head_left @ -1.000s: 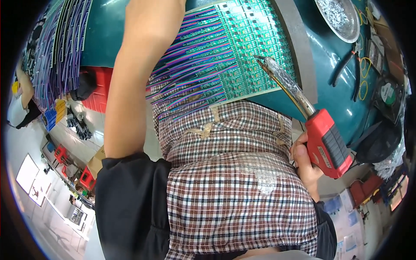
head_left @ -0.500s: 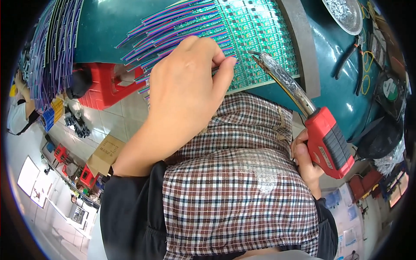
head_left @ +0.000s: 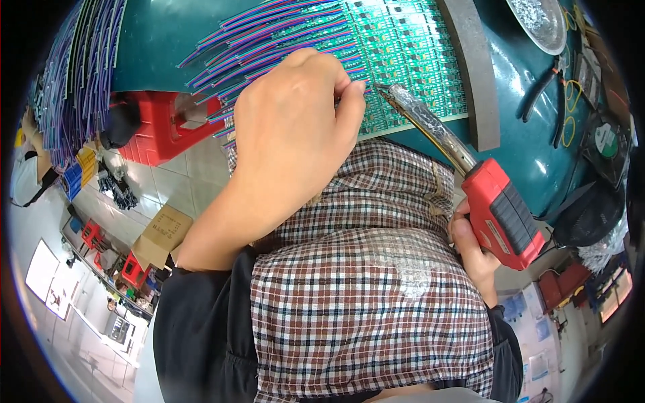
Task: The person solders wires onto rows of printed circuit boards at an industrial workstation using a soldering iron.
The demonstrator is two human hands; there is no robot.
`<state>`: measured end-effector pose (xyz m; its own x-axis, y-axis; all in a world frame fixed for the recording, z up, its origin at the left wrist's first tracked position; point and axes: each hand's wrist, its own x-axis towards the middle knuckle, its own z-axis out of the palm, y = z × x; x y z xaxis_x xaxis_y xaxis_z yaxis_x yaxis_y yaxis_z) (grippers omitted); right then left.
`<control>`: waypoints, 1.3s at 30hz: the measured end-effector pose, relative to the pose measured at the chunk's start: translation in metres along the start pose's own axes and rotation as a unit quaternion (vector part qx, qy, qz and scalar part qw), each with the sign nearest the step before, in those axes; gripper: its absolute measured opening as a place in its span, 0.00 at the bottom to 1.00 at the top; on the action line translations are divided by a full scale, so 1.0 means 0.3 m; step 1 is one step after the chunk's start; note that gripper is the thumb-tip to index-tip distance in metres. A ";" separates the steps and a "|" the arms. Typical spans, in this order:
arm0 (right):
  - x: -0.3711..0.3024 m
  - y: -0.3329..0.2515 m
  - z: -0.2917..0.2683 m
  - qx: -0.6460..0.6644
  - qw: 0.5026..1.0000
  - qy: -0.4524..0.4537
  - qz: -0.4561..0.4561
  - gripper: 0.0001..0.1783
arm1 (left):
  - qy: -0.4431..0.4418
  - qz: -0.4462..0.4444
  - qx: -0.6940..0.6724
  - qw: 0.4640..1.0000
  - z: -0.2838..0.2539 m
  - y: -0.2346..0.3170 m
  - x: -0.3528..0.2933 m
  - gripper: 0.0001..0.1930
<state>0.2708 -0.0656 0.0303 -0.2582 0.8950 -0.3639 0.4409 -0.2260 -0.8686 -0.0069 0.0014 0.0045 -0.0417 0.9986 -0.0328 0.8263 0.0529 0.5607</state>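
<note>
My left hand is closed in a pinch over the green circuit board panel, at the ends of the thin coloured wires. The back of the hand hides most of what lies between its fingers. Several rows of blue, red and green wires fan out to the left from the panel. My right hand is wrapped round the red and black handle of a soldering gun. The gun's long metal barrel slants up to the left, and its tip is at the panel, just right of my left thumb.
A grey bar borders the panel's right side. Beyond it on the green table are pliers and a metal bowl of silvery bits. More wires hang at the far left, above a red stool. A cardboard box stands below.
The soldering gun has shifted slightly left and up, bringing its tip closer to my left thumb. My left hand stays pinched in nearly the same place.
</note>
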 end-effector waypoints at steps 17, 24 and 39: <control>-0.002 0.003 0.001 0.018 1.000 0.008 0.018 0.09 | -0.005 -0.010 -0.007 1.000 0.002 0.000 0.002 0.11; -0.009 -0.002 0.003 0.006 1.000 0.008 0.024 0.09 | -0.002 -0.010 -0.006 1.000 0.003 -0.002 0.001 0.11; 0.005 -0.001 0.001 0.021 1.000 0.004 0.007 0.07 | -0.003 0.004 0.000 1.000 0.001 -0.007 0.003 0.12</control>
<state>0.2701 -0.0643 0.0301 -0.2456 0.8947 -0.3731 0.4075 -0.2539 -0.8772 -0.0084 0.0024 0.0031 -0.0321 0.9990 -0.0324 0.8264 0.0448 0.5612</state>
